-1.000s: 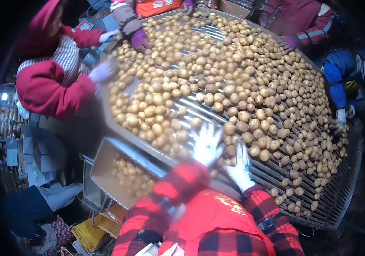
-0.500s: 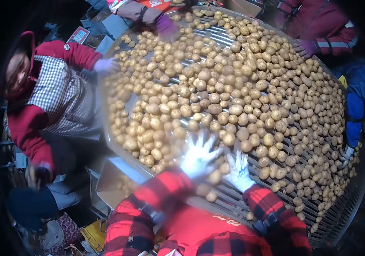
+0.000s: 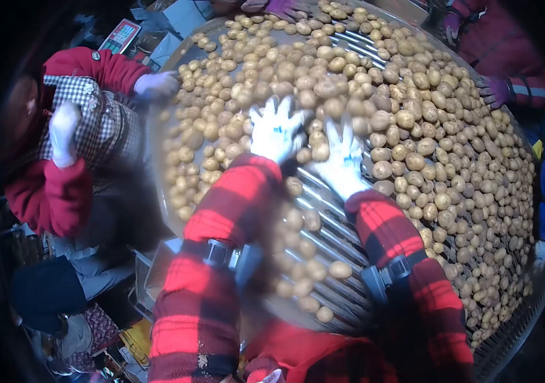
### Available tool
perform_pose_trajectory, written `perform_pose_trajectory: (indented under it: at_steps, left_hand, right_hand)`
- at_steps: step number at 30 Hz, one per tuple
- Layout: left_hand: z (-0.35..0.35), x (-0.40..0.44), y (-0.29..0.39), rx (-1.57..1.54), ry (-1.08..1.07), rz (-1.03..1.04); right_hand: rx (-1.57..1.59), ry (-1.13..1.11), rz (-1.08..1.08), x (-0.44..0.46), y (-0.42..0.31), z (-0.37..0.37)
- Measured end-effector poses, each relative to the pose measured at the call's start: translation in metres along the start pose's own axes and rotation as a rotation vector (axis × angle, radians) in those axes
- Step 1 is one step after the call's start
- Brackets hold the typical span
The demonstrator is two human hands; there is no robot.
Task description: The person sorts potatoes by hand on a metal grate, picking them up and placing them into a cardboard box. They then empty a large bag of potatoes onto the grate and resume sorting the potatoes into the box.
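Nearest, a scatter of potatoes point(image 3: 340, 269) is lying on the slatted counter point(image 3: 341, 237). Just beyond, the left hand point(image 3: 277, 133) and right hand point(image 3: 345, 163) are reaching gloved into the heap point(image 3: 435, 159), each grip splaying its fingers apart, clamping nothing, perhaps so they are covering more potatoes. Ahead and to the right, the crowded heap is blocking the way. A co-worker's hand point(image 3: 156, 84) is hovering at left; a purple glove point(image 3: 494, 91) is resting far right.

So the tabletop point(image 3: 339, 223) is mostly shiny bars point(image 3: 365, 50), with loose potatoes point(image 3: 441, 169) spread all over it, packed pretty tight on the right. Just a scattering on the gappy patch up front. Left side looks like flat sheet, but it's kinda blurry.
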State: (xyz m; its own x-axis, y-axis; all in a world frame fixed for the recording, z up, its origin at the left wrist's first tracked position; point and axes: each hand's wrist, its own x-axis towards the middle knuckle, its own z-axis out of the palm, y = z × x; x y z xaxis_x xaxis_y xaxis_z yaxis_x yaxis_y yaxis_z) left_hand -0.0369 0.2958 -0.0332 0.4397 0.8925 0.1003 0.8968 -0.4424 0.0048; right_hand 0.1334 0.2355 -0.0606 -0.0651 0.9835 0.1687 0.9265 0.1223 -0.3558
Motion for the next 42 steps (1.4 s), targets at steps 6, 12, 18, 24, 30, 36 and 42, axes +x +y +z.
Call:
perform_pose_trajectory:
  at_steps: [6, 12, 18, 24, 30, 36, 42]
  left_hand:
    - [-0.072, -0.111, -0.008, -0.2, 0.182, -0.104]
    - [-0.074, -0.296, 0.028, -0.327, -0.256, -0.325]
    - [-0.039, -0.245, 0.069, -0.136, -0.214, -0.007]
    - [-0.037, -0.154, 0.008, -0.056, -0.195, 0.034]
    - [-0.041, -0.136, -0.01, 0.055, -0.2, -0.142]
    - [-0.055, -0.108, 0.094, -0.229, 0.012, 0.177]
    - [-0.028, -0.075, 0.161, -0.669, 0.143, 0.445]
  right_hand:
    - [0.194, 0.104, -0.306, -0.056, 0.011, -0.044]
    - [0.29, -0.38, -0.363, -0.248, -0.007, -0.106]
    - [0.141, -0.207, -0.242, -0.209, -0.05, -0.028]
    - [-0.096, -0.205, -0.183, -0.1, -0.057, 0.0]
    - [0.323, -0.028, -0.134, -0.116, -0.035, -0.042]
    - [0.228, 0.09, 0.178, -0.17, 0.011, -0.105]
    - [0.15, 0.32, 0.397, -0.158, -0.019, -0.094]
